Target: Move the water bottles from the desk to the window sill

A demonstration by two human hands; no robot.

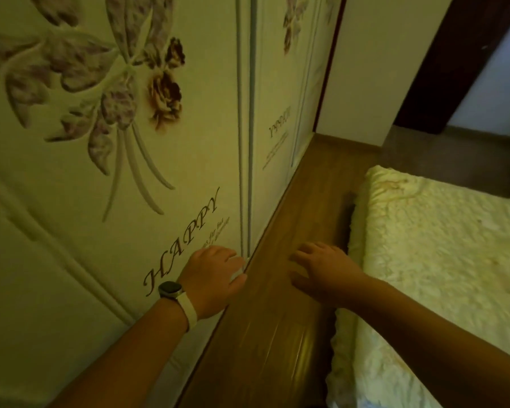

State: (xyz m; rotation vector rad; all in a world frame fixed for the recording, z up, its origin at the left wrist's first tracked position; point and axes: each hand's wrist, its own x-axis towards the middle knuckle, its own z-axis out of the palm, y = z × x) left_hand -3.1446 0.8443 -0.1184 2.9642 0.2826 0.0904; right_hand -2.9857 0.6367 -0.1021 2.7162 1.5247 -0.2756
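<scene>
Both bare forearms reach forward, low over the glossy brown wooden plank floor (280, 334). On the left wrist sits a dark square-faced watch with a white strap (170, 289). The left hand (214, 278) hangs right at the foot of the cream wardrobe door with raised purple and brown flowers and the word HAPPY (100, 187), knuckles up, fingers bent down. Something pale shows at those fingers, but it's blurred, so I can't tell whether they pinch anything. The right hand (321, 269) hovers over the floor, fingers spread and loose, holding nothing. Just right of it lies the pale yellow textured bed cover (439, 260), its edge running along the strip of floor. Further on there's a second cream wardrobe door (277, 113), then a plain white wall panel (374, 69) and a dark brown door frame (454, 60). As for the water bottles, this view doesn't show where they are.
</scene>
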